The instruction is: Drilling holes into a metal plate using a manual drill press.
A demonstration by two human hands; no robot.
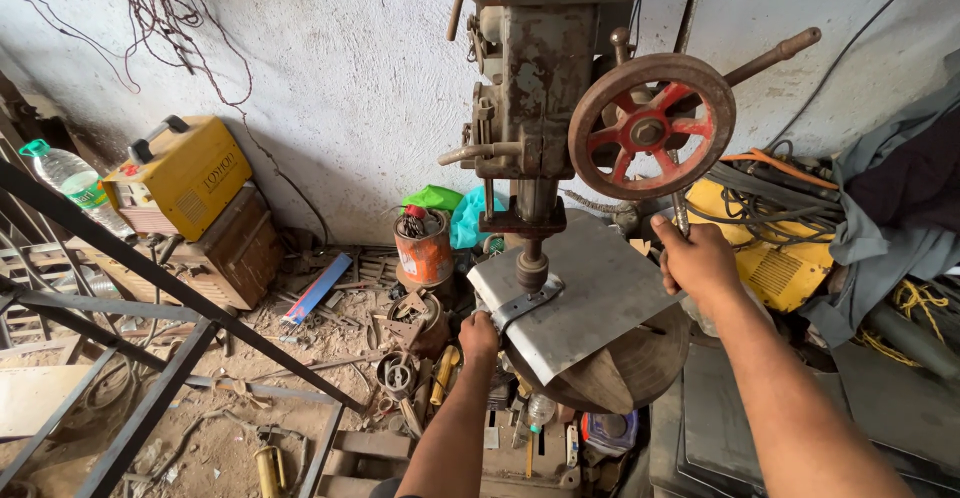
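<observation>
I stand at an old rusty pillar drill point(535, 88). Its chuck point(531, 268) is down on a small metal bracket point(525, 304) lying on a grey steel sheet point(600, 288) on the round drill table point(640, 363). My left hand point(479, 336) grips the near end of the bracket at the sheet's left edge. My right hand point(695, 258) is closed around a feed lever handle point(680, 213) just below the red-spoked handwheel point(650, 126).
A yellow welding machine point(185, 173) sits on a box at left, beside a plastic water bottle point(70, 183). A black steel frame point(150, 298) slants across the dirt floor. An orange tin point(425, 248), scrap parts, cables and another yellow machine point(770, 258) crowd the drill.
</observation>
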